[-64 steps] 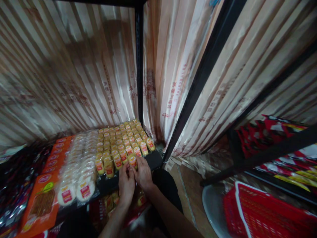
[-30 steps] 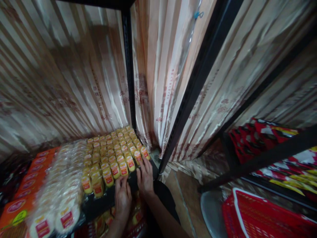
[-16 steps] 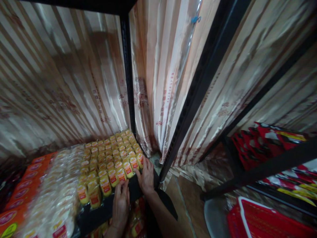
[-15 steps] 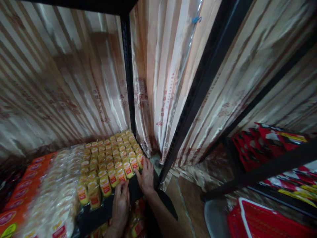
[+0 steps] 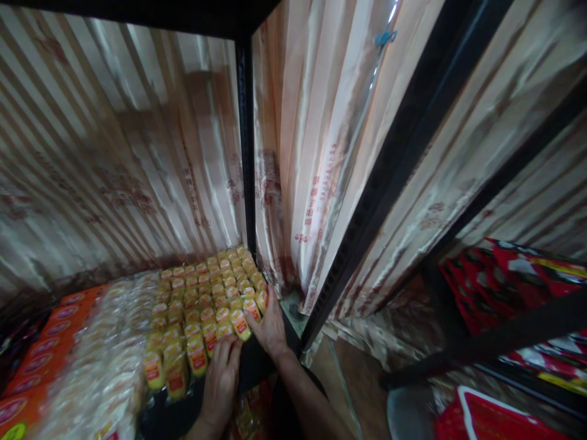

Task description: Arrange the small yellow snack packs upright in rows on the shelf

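Small yellow snack packets (image 5: 197, 354) in clear wrap with red and white labels stand in close rows on a black shelf (image 5: 174, 412). My left hand (image 5: 223, 370) has its fingers bent together against a packet in the front row, partly covering it. At the row's right end is my right hand (image 5: 270, 327), its thumb against the front of the packets and its fingers along the side of the end packet (image 5: 261, 299). The fingertips of both hands are partly hidden by the packets.
Left of the yellow packets lie clear-wrapped pale packets (image 5: 114, 354) and orange boxes (image 5: 55, 342). A black upright post (image 5: 353, 256) rises at the right. Beyond it are red bags (image 5: 477, 281) on another rack and a red basket (image 5: 486, 421). Pleated curtains (image 5: 302, 146) hang behind.
The view has shifted slightly, so the scene sits a little lower and further right. Both hands stay at the front row. My left hand now covers more of a packet's lower front.
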The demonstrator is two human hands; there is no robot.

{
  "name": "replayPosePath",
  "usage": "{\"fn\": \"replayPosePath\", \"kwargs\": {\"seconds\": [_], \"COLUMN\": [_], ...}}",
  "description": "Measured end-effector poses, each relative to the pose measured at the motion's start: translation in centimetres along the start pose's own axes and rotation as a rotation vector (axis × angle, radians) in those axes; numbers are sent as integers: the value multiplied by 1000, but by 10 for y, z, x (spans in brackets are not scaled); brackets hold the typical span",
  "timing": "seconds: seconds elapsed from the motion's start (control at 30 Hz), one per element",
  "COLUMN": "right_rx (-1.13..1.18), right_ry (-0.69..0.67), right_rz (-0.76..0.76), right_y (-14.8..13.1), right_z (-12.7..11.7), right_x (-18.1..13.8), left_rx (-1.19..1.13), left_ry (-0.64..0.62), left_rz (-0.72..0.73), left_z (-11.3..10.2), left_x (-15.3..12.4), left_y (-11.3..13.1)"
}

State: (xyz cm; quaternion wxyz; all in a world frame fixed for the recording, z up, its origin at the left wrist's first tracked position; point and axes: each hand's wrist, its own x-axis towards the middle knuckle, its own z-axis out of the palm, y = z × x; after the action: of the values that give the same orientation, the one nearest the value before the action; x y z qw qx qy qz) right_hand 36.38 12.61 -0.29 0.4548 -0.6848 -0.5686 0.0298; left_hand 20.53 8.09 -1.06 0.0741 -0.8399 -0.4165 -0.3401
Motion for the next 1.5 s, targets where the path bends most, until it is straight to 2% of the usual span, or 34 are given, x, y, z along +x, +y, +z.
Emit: {"fn": "replayPosePath", "kwargs": {"seconds": [0.23,0.47,0.67,0.8,1.0,1.17,1.27,1.37,1.43,1.5], "right_rx": [-90,-173,-194,-171,-86,-62,5,140,217,221], "right_ry": [-71,-72,-50,-67,-92,-84,-4,31,-69,-266], "right_rz": [-15,-53,-41,-20,57,112,90,34,14,-14], "right_y": [4,1,-1,1,3,-6,-19,-36,-44,-47], "right_z": [12,16,19,18,10,0,-14,-31,-37,-34], "right_x": [5,5,5,5,2,-4,-21,-60,-93,-127], "left_rx": [-5,-55,-31,17,61,46,6,-98,-230,-333], "left_ry": [-13,-1,24,-6,-17,-39,-112,-217,-320,-393], "left_rz": [39,22,69,63,118,101,77,20,-52,-180], "left_z": [8,17,9,7,6,-8,-19,-26,-28,-30], "left_x": [-2,0,8,6,-4,-4,-19,-57,-89,-118], "left_y": [-11,-17,-14,-14,-14,-9,3,21,31,35]}}
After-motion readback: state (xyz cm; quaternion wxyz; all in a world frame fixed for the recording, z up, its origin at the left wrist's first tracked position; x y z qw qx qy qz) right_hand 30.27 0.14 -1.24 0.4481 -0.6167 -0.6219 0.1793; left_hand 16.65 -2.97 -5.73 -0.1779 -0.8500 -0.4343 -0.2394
